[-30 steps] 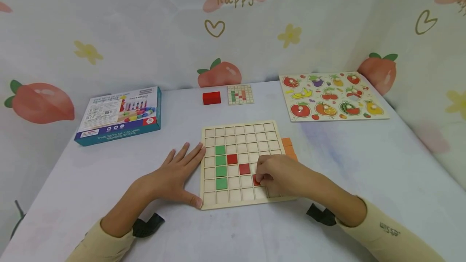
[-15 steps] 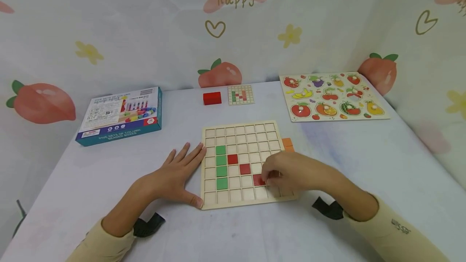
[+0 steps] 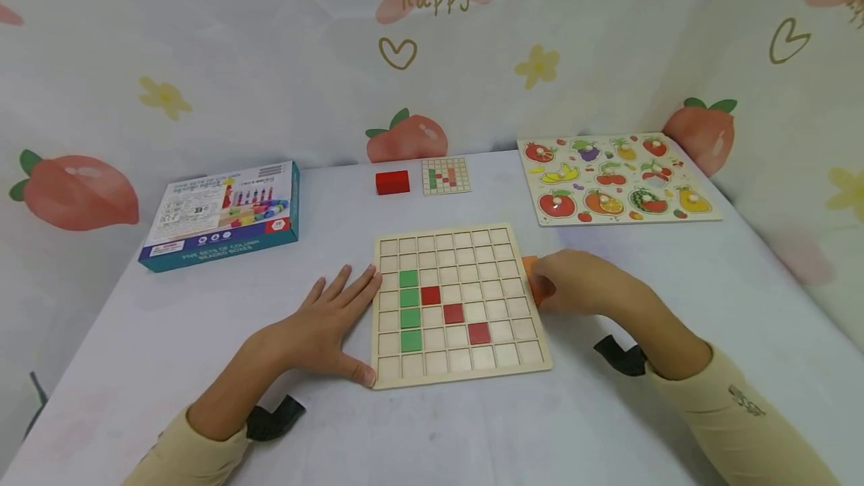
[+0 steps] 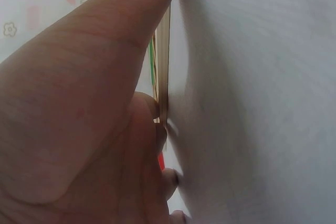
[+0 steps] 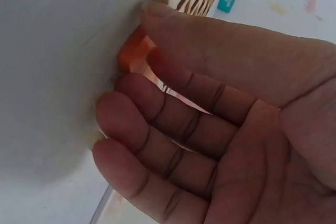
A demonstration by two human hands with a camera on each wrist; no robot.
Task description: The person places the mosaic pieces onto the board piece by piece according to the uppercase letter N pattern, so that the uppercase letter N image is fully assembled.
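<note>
A wooden grid board (image 3: 462,381) lies flat on the table, with a column of several green tiles (image 3: 409,318) and a diagonal of 3 red tiles (image 3: 454,313) in its cells. My left hand (image 3: 317,328) rests at the board's left edge, fingers spread, thumb touching the near corner. Beside the board's right edge, my right hand (image 3: 583,283) has its curled fingers and thumb around the orange tiles (image 3: 530,267). In the right wrist view, the orange piece (image 5: 132,51) shows between thumb and index finger; the fingers partly hide it.
A small pattern card (image 3: 446,175) and a red block (image 3: 393,182) sit behind the board. At the back left is a boxed toy set (image 3: 223,212). A fruit knob puzzle (image 3: 614,180) lies at the back right. A printed cloth (image 3: 324,58) hangs behind.
My right hand has left the lowest red tile, which stays in its cell, and has moved right to the orange tiles. My left hand has stayed in place.
</note>
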